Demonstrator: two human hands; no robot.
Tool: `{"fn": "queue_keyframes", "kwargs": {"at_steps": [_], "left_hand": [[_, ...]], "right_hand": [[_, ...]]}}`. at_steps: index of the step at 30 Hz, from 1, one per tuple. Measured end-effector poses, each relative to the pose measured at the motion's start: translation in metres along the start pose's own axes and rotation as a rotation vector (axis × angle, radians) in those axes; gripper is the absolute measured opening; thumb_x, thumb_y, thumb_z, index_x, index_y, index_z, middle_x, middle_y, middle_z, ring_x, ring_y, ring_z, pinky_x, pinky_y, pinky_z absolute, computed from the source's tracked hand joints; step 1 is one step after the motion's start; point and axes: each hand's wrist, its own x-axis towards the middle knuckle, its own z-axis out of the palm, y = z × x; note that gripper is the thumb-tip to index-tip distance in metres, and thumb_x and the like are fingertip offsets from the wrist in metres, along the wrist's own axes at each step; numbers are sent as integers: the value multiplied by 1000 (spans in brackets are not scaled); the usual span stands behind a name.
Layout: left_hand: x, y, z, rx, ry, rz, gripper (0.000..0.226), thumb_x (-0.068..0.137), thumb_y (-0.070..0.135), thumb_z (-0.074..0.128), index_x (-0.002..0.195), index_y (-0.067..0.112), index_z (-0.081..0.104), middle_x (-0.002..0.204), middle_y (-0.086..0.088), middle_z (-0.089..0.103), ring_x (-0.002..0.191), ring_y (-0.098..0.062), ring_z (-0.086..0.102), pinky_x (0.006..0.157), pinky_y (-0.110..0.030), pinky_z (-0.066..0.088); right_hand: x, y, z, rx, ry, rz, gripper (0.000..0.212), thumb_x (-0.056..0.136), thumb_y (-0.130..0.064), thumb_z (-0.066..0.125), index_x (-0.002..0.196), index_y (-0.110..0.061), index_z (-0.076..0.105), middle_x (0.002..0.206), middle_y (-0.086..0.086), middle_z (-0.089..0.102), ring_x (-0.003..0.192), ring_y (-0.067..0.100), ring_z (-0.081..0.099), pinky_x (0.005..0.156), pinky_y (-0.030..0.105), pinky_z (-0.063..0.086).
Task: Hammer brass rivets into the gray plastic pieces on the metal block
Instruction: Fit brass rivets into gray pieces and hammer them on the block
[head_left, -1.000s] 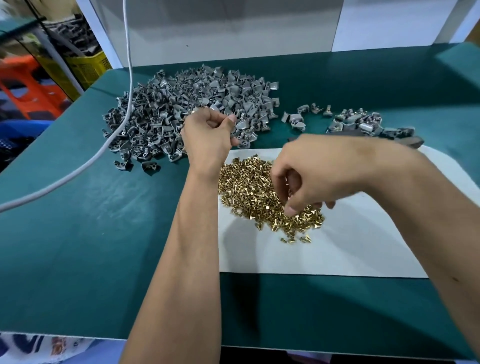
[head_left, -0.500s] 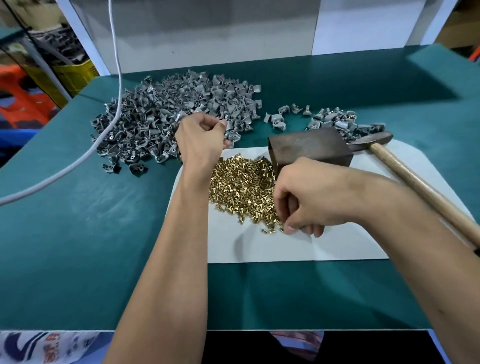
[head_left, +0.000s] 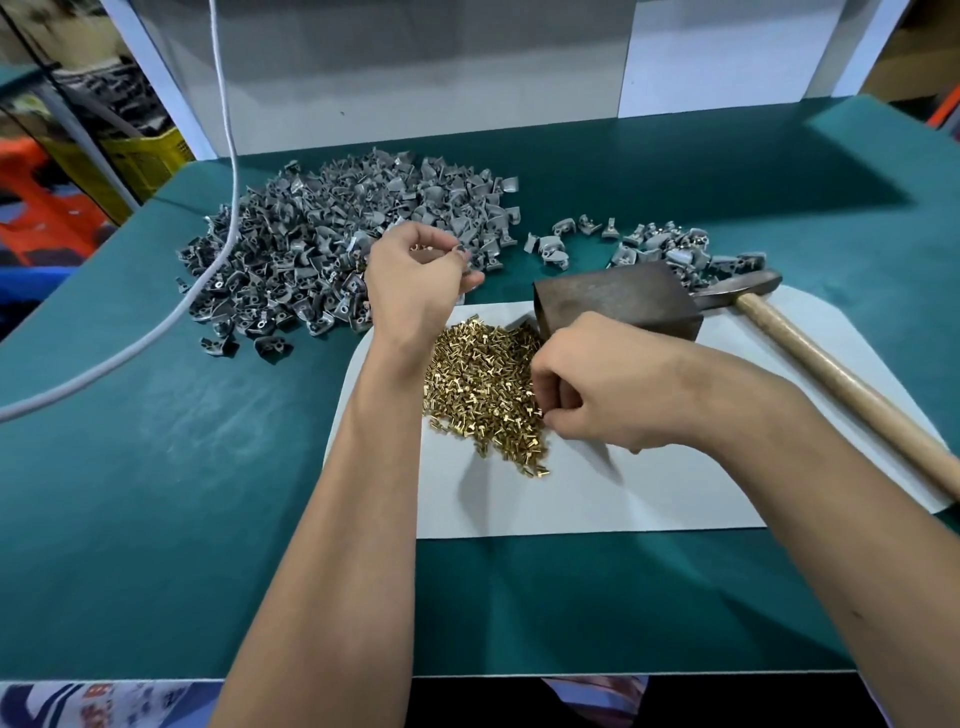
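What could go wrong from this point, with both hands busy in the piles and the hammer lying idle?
1. The right hand picks at the edge of the loose brass rivets; a careless sweep could scatter them off the white sheet.
2. The left hand seems to hold rivets and a gray piece above the gray plastic pieces; a dropped rivet would vanish among them.
3. The hammer handle lies near the right forearm and could be knocked.

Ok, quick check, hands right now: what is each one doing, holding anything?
Left hand: fingers curled, pinching a gray plastic piece above the gray pile.
Right hand: fingers curled into the brass rivets; a held rivet cannot be told.
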Motion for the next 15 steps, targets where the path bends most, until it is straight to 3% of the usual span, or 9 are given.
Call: {"fn": "queue_keyframes", "kwargs": {"at_steps": [4, 7, 10, 12, 15], "left_hand": [[-7, 3, 11, -108, -79, -6, 14, 91, -7, 69, 89, 6, 63, 90, -19, 76, 70, -22, 75, 72, -31, 63], [-11, 3, 18, -47, -107, 22, 15, 90, -1, 73, 87, 12, 65, 90, -14, 78, 69, -17, 73, 66, -26, 59], [-12, 0, 25, -13, -124, 49, 16, 88, 2, 75, 84, 16, 67, 88, -7, 79, 77, -15, 75, 70, -28, 60], [-12, -2, 29, -2, -131, 56, 18, 87, 4, 77, 82, 19, 69, 88, -5, 79, 86, -18, 76, 84, -37, 62], [-15, -5, 34, -4, -168, 48, 16, 85, 4, 79, 83, 17, 71, 88, -5, 79, 92, -21, 76, 93, -46, 60]], "right_hand": [[-5, 27, -14, 290, 137, -36, 17, 91, -9, 66, 79, -20, 67, 64, -3, 71, 46, 14, 68, 40, 29, 53], [-4, 55, -19, 337, 533, -36, 16, 89, -12, 70, 79, -23, 66, 69, -8, 68, 60, 6, 65, 58, 27, 54], [1, 83, -10, 345, 896, 125, 5, 93, -16, 66, 89, -20, 66, 83, -9, 68, 78, 9, 62, 77, 26, 50], [7, 98, -3, 359, 958, 263, 5, 96, -17, 61, 97, -13, 65, 95, 0, 69, 88, 18, 63, 83, 34, 50], [14, 107, 7, 444, 929, 339, 8, 99, -19, 56, 101, -12, 61, 95, 2, 67, 83, 17, 60, 75, 31, 45]]}}
